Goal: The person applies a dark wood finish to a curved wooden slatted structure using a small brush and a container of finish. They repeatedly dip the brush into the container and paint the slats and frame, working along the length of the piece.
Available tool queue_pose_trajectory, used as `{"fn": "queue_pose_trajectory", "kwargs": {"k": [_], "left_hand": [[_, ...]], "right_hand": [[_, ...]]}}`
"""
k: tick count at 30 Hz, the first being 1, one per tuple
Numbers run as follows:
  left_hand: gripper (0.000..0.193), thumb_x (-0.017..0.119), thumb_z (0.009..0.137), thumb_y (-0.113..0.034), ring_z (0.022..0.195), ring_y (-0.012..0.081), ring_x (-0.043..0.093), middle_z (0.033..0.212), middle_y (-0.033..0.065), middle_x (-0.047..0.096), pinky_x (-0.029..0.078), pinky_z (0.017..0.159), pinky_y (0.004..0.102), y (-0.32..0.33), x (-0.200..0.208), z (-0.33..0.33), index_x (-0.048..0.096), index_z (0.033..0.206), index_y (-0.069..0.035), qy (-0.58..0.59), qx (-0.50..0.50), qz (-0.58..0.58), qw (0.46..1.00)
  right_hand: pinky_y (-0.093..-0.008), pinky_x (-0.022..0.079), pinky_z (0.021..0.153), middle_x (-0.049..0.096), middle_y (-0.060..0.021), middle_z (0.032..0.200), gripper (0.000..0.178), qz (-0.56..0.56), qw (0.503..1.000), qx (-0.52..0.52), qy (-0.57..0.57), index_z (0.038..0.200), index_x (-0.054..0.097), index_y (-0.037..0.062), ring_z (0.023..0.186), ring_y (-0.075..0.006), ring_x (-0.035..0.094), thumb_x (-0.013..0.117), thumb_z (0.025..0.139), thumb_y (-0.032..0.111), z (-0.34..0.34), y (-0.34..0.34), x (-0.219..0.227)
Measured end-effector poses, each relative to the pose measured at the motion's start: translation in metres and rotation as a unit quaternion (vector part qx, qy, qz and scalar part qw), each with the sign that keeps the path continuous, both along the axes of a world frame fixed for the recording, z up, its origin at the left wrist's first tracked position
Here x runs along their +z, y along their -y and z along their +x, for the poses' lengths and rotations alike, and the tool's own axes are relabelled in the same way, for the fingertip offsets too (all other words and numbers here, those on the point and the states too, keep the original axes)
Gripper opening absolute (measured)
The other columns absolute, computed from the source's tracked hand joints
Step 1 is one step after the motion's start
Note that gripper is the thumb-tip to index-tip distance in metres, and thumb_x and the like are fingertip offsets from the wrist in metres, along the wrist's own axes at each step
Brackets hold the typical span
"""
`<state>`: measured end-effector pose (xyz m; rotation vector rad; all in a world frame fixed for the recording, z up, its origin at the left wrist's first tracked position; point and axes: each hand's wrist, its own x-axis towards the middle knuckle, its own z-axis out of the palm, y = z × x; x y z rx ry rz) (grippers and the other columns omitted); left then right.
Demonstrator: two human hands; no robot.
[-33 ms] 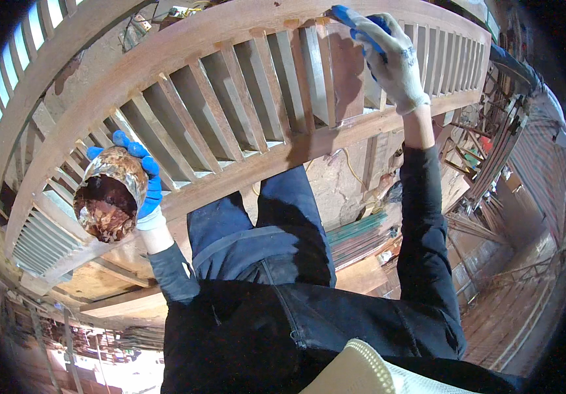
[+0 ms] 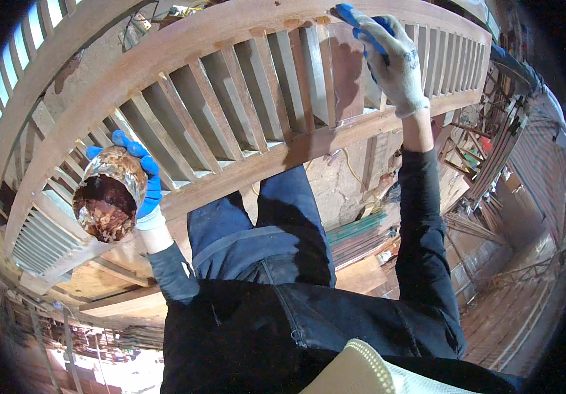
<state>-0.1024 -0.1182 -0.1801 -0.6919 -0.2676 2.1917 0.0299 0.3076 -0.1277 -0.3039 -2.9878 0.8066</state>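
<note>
My left hand [image 2: 151,180], in a blue-and-white work glove, is wrapped round a crusted, brown-smeared can [image 2: 113,167] whose mouth tilts toward me and shows reddish-brown stuff inside. Across the view lies a long wooden slatted frame [image 2: 335,141] with curved far rail and many upright slats. My right hand [image 2: 391,59], gloved the same way, reaches to the frame's far rail; its fingers are bent together at the wood. A small dark bit shows at the fingertips, too small to name. Brown wet-looking marks [image 2: 293,23] dot the joints between slats and far rail.
Another curved slatted frame [image 2: 40,79] stands beyond at the left. At the right are stacked wooden pieces [image 2: 493,157], a striped sheet [image 2: 539,154] and another person's arm [image 2: 548,105]. Boards [image 2: 361,243] lie low, right of my legs. A yellow cord [image 2: 355,167] trails on the floor.
My right hand has shifted very slightly to the right along the far rail. The left hand and the can look unmoved.
</note>
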Motion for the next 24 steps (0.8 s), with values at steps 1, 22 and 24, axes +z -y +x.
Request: {"fn": "queue_pose_trajectory", "kwargs": {"k": [1, 22, 24], "left_hand": [[0.032, 0.052, 0.097, -0.031, 0.127, 0.0389, 0.044, 0.143, 0.0176, 0.045, 0.041, 0.102, 0.0555, 0.0, 0.001, -0.001, 0.061, 0.125, -0.022, 0.009, 0.0, 0.0, 1.0], [0.034, 0.051, 0.098, -0.031, 0.126, 0.0392, 0.045, 0.142, 0.0197, 0.045, 0.042, 0.102, 0.0569, -0.009, 0.002, -0.005, 0.059, 0.128, -0.019, -0.039, -0.004, -0.003, 0.999], [0.034, 0.05, 0.098, -0.032, 0.127, 0.0393, 0.045, 0.143, 0.0197, 0.045, 0.042, 0.102, 0.057, -0.007, -0.002, -0.002, 0.059, 0.128, -0.019, -0.04, 0.004, -0.006, 0.999]], "right_hand": [[-0.0322, 0.051, 0.073, 0.061, -0.0119, 0.1, 0.035, -0.002, 1.0, -0.017, -0.002, 0.116, 0.064, 0.0067, 0.082, -0.0255, 0.062, 0.059, 0.083, -0.007, 0.0, 0.007, 0.002], [-0.0385, 0.05, 0.066, 0.058, -0.0149, 0.09, 0.022, 0.055, 0.989, -0.135, 0.034, 0.109, 0.065, 0.0095, 0.075, -0.0328, 0.061, 0.064, 0.087, 0.01, 0.016, 0.061, -0.024], [-0.0389, 0.05, 0.065, 0.058, -0.015, 0.091, 0.022, 0.052, 0.99, -0.124, 0.039, 0.109, 0.065, 0.0094, 0.074, -0.0334, 0.061, 0.064, 0.087, 0.011, 0.017, 0.059, -0.026]]}}
